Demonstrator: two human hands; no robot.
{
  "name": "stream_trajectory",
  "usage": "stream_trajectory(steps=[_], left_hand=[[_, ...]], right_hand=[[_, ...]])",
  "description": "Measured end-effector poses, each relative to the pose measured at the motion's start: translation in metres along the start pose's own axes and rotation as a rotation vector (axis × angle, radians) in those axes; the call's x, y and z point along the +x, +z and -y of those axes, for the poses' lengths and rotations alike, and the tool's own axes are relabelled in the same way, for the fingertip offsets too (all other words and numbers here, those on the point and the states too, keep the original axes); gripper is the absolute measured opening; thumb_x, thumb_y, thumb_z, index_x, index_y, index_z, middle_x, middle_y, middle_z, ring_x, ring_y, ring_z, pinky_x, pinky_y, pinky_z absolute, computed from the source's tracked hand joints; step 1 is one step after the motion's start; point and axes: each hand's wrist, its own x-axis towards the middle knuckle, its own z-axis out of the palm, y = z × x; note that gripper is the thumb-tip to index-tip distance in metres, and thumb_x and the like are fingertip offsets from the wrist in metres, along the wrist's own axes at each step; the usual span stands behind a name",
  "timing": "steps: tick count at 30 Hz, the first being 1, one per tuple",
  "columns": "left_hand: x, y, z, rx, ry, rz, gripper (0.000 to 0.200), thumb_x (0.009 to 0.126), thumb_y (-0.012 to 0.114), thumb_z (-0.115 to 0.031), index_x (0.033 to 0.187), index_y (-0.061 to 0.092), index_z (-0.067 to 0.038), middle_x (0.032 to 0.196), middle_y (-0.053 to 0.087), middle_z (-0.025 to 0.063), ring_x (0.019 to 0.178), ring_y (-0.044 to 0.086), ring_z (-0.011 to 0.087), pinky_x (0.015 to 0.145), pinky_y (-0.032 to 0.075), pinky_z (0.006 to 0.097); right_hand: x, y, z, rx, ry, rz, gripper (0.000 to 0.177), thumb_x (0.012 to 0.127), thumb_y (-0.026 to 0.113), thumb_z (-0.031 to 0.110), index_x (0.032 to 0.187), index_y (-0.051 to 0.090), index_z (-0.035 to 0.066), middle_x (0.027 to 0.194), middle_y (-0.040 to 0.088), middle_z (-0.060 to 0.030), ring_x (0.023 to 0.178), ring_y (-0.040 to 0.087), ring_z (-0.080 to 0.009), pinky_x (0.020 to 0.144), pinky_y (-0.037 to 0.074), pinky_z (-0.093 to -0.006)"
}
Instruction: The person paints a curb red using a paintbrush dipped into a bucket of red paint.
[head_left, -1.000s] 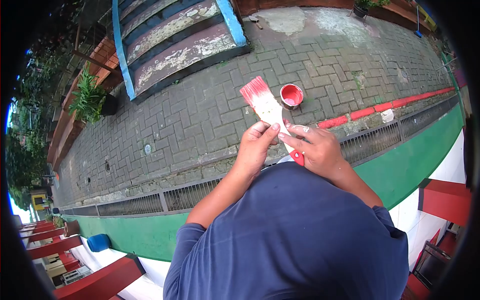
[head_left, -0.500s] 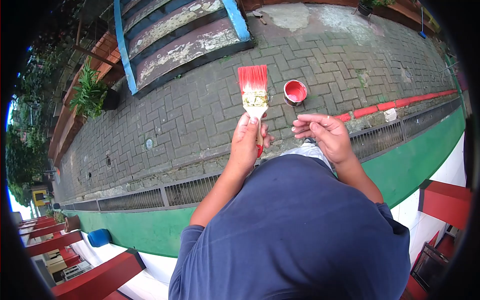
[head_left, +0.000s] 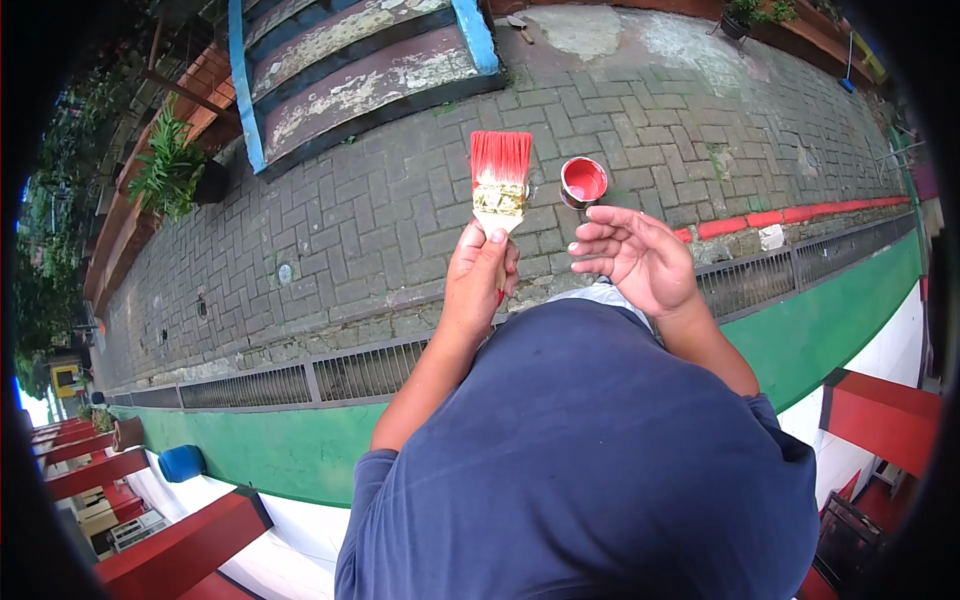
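Observation:
My left hand point(head_left: 477, 275) is closed round the handle of a paintbrush point(head_left: 500, 180), held with its bristles pointing away from me. Red paint covers the bristles, and the metal band is stained. To the right, my right hand point(head_left: 640, 260) is raised with its fingers apart and the palm partly showing; nothing is in it. Just beyond those fingertips, a small paint can point(head_left: 583, 182) with red paint inside stands on the paving. The lower part of the brush handle is mostly hidden by my left hand.
Grey block paving point(head_left: 380, 220) spreads ahead. A red-painted kerb point(head_left: 760, 219) runs to the right, beside a metal drain grating point(head_left: 350, 380). Worn steps point(head_left: 360, 80) with blue edges rise at upper left. A trowel point(head_left: 520, 29) lies near them, and a potted plant point(head_left: 172, 170) stands at left.
My right hand has turned and its fingers have spread wider. The paintbrush is still in my left hand, slightly further left in view. The whole scene has shifted a little with my head.

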Motion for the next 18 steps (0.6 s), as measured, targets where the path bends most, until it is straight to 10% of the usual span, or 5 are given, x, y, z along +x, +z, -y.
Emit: stream_trajectory(steps=[8,18], left_hand=[[-0.005,0.015,-0.008,0.188,0.053,-0.046,0.041,0.085,0.076,-0.008,0.114,0.046,-0.009,0.085,0.06,0.0027,0.056,0.048,0.0057,0.046,0.037,0.0213],[-0.015,0.028,-0.025,0.236,0.042,0.018,0.05,0.081,0.078,-0.003,0.115,0.042,-0.01,0.093,0.068,0.0114,0.064,0.058,0.0072,0.048,0.043,0.0202]], right_hand=[[0.005,0.023,0.007,0.3,0.05,0.202,0.088,0.097,0.046,0.061,0.156,0.016,0.003,0.154,0.033,-0.0273,0.137,0.042,-0.0444,0.106,0.042,-0.0618],[-0.005,0.031,0.004,-0.293,-0.128,-0.046,0.058,0.085,0.062,-0.013,0.135,0.041,0.007,0.125,0.052,-0.0146,0.107,0.065,-0.0232,0.093,0.054,-0.0366]])
